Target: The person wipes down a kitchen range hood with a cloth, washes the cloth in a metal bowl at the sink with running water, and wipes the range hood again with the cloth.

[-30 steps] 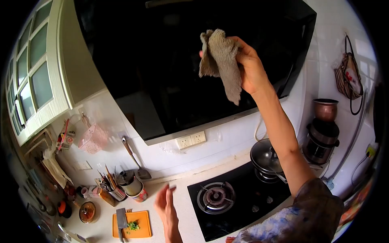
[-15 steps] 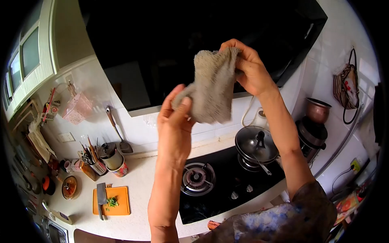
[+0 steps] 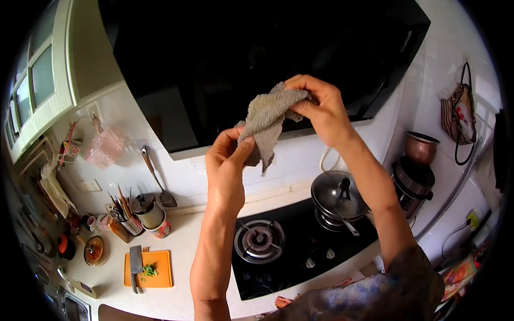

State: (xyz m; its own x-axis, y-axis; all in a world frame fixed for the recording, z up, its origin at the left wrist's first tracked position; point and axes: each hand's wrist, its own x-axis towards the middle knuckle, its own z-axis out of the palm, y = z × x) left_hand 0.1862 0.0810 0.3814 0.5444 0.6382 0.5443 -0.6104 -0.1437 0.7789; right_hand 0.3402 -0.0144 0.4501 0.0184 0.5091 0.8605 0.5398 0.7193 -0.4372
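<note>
A grey-brown cleaning cloth [image 3: 267, 117] is stretched at a slant between my two hands, bunched along its length with a pointed corner hanging down. My left hand [image 3: 227, 158] is closed on its lower left end, thumb on top. At the upper right end, my right hand [image 3: 319, 108] pinches the cloth between thumb and fingers. Both hands are raised in front of the black range hood [image 3: 257, 53], above the gas stove [image 3: 289, 257]. I cannot tell whether the cloth touches the hood.
A lidded pan [image 3: 338, 197] sits on the right burner. Left of the stove, a cleaver [image 3: 135, 265] and chopped greens [image 3: 150, 270] lie on an orange cutting board [image 3: 165, 260]. A spatula [image 3: 155, 174] hangs on the wall. A copper-coloured pot [image 3: 421, 148] stands on an appliance at right.
The cloth has gone from hanging broad and flat to a gathered, slanted strip. My right hand has come down somewhat, and my left hand has shifted slightly.
</note>
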